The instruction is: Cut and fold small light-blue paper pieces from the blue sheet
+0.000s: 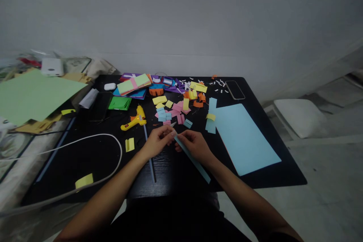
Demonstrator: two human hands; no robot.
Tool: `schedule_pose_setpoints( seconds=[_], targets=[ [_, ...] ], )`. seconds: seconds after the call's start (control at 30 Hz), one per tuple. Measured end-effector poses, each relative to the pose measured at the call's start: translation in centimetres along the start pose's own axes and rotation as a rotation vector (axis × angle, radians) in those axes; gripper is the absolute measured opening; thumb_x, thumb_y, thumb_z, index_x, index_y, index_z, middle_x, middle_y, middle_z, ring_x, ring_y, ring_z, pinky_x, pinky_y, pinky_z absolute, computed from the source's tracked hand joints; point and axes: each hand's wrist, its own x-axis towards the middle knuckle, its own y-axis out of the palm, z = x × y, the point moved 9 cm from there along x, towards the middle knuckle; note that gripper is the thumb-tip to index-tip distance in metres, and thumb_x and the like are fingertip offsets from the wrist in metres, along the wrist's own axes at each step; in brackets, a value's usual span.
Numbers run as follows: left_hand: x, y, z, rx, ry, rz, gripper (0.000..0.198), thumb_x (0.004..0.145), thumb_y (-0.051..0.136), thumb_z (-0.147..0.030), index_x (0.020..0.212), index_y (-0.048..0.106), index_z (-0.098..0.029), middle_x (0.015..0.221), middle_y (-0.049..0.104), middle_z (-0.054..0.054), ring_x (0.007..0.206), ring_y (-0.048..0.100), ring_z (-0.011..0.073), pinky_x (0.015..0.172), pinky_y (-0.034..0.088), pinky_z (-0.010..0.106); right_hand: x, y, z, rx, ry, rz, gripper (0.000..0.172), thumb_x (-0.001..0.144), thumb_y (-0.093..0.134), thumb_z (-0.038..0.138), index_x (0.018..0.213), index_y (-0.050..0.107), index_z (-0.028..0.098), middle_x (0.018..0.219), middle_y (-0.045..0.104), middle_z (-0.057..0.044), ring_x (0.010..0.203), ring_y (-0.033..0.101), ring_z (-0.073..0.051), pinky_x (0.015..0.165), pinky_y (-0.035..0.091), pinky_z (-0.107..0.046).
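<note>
A long light-blue paper strip [195, 162] slants from between my hands down toward the table's near edge. My left hand [159, 139] pinches its far end with thumb and fingers. Close beside it, my right hand [195, 144] grips the strip a little lower down. Pointed blades, perhaps of scissors [173, 124], show just beyond my left fingers; the rest is hidden. Past my hands lie small folded pieces of pink paper [178, 109], with blue and yellow ones among them. To the left rests a yellow glue gun [134, 118] with a long glue stick [151, 166] near it.
Light-blue sheets [246, 140] lie at right beside shorter blue strips [211, 123]. A phone [235, 90] is at the back right corner. Stacked coloured paper [134, 84] sits at the back left. A white cable [120, 151] loops across the left side. A white stool [297, 117] stands beyond the table.
</note>
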Motion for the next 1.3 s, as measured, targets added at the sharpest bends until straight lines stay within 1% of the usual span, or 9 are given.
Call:
schedule_pose_setpoints(
  seconds=[0.23, 0.5, 0.63, 0.77, 0.87, 1.03, 1.17, 1.23, 1.3],
  targets=[
    [-0.2, -0.5, 0.4, -0.006, -0.033, -0.053, 0.033, 0.089, 0.067, -0.048, 0.079, 0.061, -0.017, 0.06, 0.058, -0.005, 0.05, 0.051, 0.0088, 0.051, 0.043, 0.021, -0.6, 0.3, -1.0, -0.005, 0.08, 0.114, 0.045, 0.08, 0.074, 0.06, 0.086, 0.068, 0.016, 0.073, 0.074, -0.003, 0.063, 0.073, -0.017, 0.066, 0.06, -0.032],
    [0.3, -1.8, 1.0, -0.036, -0.04, -0.113, 0.034, 0.087, 0.069, -0.049, 0.08, 0.06, -0.017, 0.059, 0.059, -0.004, 0.048, 0.053, 0.0087, 0.05, 0.044, 0.021, -2.1, -2.7, -0.5, -0.11, 0.114, 0.203, 0.041, 0.083, 0.074, 0.056, 0.086, 0.069, 0.015, 0.077, 0.074, -0.004, 0.061, 0.07, -0.013, 0.062, 0.058, -0.026],
    [0.4, -1.2, 0.2, 0.088, -0.017, 0.002, 0.026, 0.09, 0.066, -0.042, 0.082, 0.063, -0.017, 0.064, 0.062, -0.003, 0.055, 0.058, 0.0108, 0.056, 0.047, 0.022, -2.2, -3.2, -0.4, -0.216, 0.085, 0.228, 0.038, 0.087, 0.071, 0.053, 0.085, 0.069, 0.015, 0.076, 0.074, -0.004, 0.061, 0.069, -0.013, 0.062, 0.058, -0.026],
    [0.0, 0.7, -1.1, 0.29, 0.044, 0.185, 0.018, 0.09, 0.068, -0.036, 0.09, 0.075, -0.019, 0.082, 0.074, 0.003, 0.072, 0.067, 0.0151, 0.063, 0.049, 0.024, -2.2, -2.6, -0.3, -0.303, 0.062, 0.277, 0.033, 0.091, 0.067, 0.047, 0.087, 0.069, 0.014, 0.077, 0.074, -0.004, 0.062, 0.07, -0.014, 0.061, 0.057, -0.026],
    [-0.4, 1.7, -1.0, 0.301, 0.012, 0.268, 0.018, 0.091, 0.068, -0.035, 0.087, 0.076, -0.019, 0.075, 0.073, 0.002, 0.066, 0.066, 0.0148, 0.06, 0.048, 0.023, -2.2, -2.2, -0.1, -0.365, 0.048, 0.305, 0.028, 0.092, 0.064, 0.042, 0.088, 0.069, 0.015, 0.078, 0.074, -0.004, 0.061, 0.068, -0.013, 0.059, 0.055, -0.024],
    [-0.9, 0.6, 0.1, 0.238, -0.084, 0.175, 0.024, 0.089, 0.068, -0.038, 0.082, 0.073, -0.016, 0.068, 0.07, 0.002, 0.058, 0.064, 0.0135, 0.054, 0.047, 0.022, -2.3, -3.1, 0.1, -0.431, 0.016, 0.296, 0.028, 0.095, 0.06, 0.042, 0.088, 0.068, 0.016, 0.077, 0.073, -0.004, 0.058, 0.065, -0.012, 0.053, 0.052, -0.022],
    [-1.3, -0.1, 1.3, 0.255, -0.161, 0.119, 0.028, 0.09, 0.065, -0.041, 0.083, 0.073, -0.015, 0.067, 0.07, 0.004, 0.056, 0.063, 0.0139, 0.053, 0.048, 0.023, -2.2, -4.6, -0.1, -0.505, 0.049, 0.285, 0.026, 0.096, 0.059, 0.039, 0.088, 0.068, 0.016, 0.077, 0.073, -0.004, 0.058, 0.064, -0.013, 0.051, 0.05, -0.023],
    [-1.5, -0.2, 1.7, 0.302, -0.181, 0.097, 0.029, 0.091, 0.064, -0.041, 0.084, 0.073, -0.015, 0.068, 0.071, 0.003, 0.057, 0.064, 0.0143, 0.055, 0.049, 0.024, -2.0, -5.1, 0.2, -0.597, 0.016, 0.268, 0.023, 0.097, 0.058, 0.034, 0.089, 0.07, 0.016, 0.079, 0.074, -0.004, 0.064, 0.066, -0.014, 0.059, 0.051, -0.025],
    [-1.6, -0.1, 1.6, 0.378, -0.159, 0.077, 0.027, 0.091, 0.063, -0.039, 0.082, 0.074, -0.016, 0.071, 0.073, 0.003, 0.063, 0.067, 0.0154, 0.062, 0.05, 0.025, -1.8, -5.5, 1.0, -0.737, -0.087, 0.207, 0.019, 0.096, 0.06, 0.028, 0.089, 0.073, 0.016, 0.085, 0.075, -0.005, 0.075, 0.068, -0.016, 0.071, 0.052, -0.028]
  ],
)
